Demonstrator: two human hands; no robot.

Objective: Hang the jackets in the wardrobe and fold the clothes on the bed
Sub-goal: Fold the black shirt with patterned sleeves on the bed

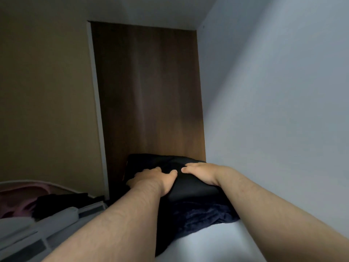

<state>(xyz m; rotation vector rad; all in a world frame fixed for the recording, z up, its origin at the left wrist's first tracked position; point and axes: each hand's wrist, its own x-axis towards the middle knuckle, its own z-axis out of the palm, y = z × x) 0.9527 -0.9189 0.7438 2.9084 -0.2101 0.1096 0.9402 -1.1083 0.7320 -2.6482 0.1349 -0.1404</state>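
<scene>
Folded clothes (pixel 192 188), left hand (pixel 151 179) curled round them, right hand (pixel 200 173) flat on top

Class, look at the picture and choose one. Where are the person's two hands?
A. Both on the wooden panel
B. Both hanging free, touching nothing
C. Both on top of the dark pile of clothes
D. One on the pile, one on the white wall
C: the left hand and the right hand both lie on the dark pile of clothes, in front of the wooden panel.
</scene>
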